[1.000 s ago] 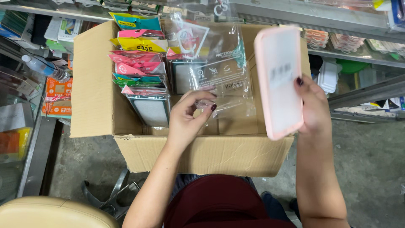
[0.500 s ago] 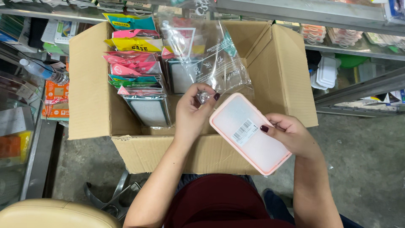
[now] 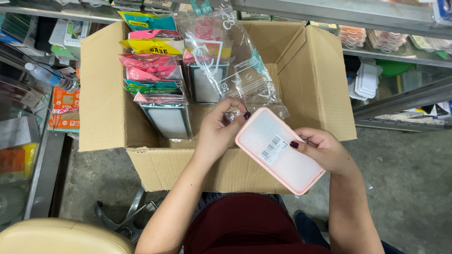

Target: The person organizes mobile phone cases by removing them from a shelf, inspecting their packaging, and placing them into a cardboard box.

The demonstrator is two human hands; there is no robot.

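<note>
My right hand holds a pink phone case with a white barcode sticker, tilted flat over the near edge of an open cardboard box. My left hand pinches the lower edge of a clear plastic bag and touches the case's upper left corner. The bag stands up out of the box. Inside the box stand rows of packaged phone cases in pink, yellow, teal and green wrappers.
Metal shelves with stacked goods run behind and to the right of the box. On the left are a water bottle and orange packets. A beige stool seat sits at lower left on a grey concrete floor.
My right hand lowered the pink case from upright at the box's right side and turned it flat by my left hand. The left hand keeps its pinch on the clear bag.
</note>
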